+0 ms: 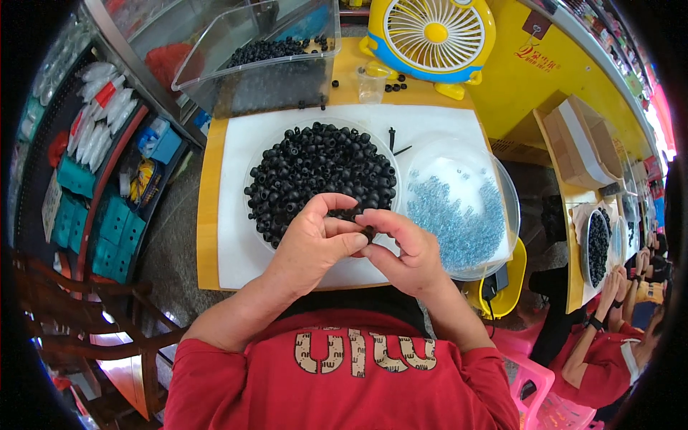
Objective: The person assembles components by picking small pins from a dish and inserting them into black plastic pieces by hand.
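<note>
My left hand (315, 236) and my right hand (405, 251) meet over the near edge of a round tray (256, 143) heaped with small black plastic caps (315, 168). Between my fingertips sits one small black cap (368, 233), pinched from both sides; the fingers partly cover it. To the right of the heap stands a clear round tray (510, 193) holding many small pale-blue clear pieces (459, 222). Two thin black sticks (392, 138) lie on the white sheet between the trays.
A clear bin (272, 97) of black parts stands at the back left. Beside it are a clear cup (372, 82) and a yellow-and-blue fan (433, 36). Below the table's right edge is a yellow bucket (514, 287). Other people's hands (610, 287) work at a side table.
</note>
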{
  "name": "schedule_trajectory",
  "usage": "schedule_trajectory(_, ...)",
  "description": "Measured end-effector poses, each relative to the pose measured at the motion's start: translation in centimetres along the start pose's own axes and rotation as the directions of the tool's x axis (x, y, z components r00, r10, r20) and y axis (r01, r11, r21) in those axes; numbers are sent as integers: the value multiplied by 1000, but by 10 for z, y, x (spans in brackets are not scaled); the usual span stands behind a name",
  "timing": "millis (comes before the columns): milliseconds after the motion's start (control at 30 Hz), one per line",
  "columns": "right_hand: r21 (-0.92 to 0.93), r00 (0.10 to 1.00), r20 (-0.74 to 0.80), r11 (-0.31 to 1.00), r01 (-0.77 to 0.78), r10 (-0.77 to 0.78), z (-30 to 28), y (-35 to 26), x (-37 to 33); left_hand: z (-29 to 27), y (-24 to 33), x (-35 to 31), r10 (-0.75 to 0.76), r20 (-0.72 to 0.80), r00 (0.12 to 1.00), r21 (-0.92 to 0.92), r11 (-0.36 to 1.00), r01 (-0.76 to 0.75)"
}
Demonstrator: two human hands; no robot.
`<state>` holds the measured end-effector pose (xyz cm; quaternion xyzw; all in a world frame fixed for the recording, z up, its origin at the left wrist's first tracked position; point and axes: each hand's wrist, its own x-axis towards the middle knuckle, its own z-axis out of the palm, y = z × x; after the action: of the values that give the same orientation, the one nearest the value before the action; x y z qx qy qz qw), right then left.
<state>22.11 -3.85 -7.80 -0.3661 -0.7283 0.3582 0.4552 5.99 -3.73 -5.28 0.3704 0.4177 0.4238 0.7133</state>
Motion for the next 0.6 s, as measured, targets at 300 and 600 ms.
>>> schedule_trajectory(300,-266,955,-2,920,287,-298,-6,6,6,-10,-9,1,-128,127,984,-19,991,131)
schedule_trajectory(600,-344,909,87,844,411,-407,-6,1,13,-8,0,-8,52,116,992,342,935,-89)
